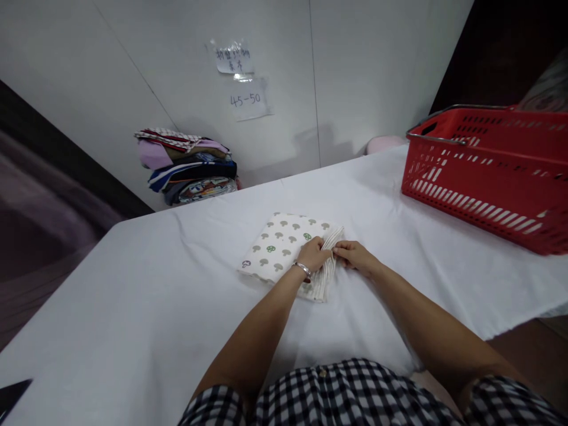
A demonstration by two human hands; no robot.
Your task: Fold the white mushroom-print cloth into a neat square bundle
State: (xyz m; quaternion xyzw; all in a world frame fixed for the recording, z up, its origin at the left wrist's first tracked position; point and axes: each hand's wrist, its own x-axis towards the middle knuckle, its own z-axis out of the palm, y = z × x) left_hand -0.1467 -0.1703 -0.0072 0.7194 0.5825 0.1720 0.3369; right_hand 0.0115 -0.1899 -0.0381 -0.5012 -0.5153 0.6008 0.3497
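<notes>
On the white-covered table (213,284) lies a folded white cloth (279,236) printed with beige, green and purple mushroom shapes. Its layered edges fan out along the right side. My left hand (313,255), with a silver bracelet on the wrist, is closed on the cloth near that side. From the right, my right hand (354,257) pinches the layered edge, thumb and fingers together. Both hands are close to each other, and part of the cloth is hidden under the left one.
A red plastic basket (479,189) with a metal handle stands at the table's right. Folded fabrics are stacked in a pile (193,165) beyond the far edge, against a pale wall with paper signs (246,99). A dark flat object (13,399) pokes in at lower left.
</notes>
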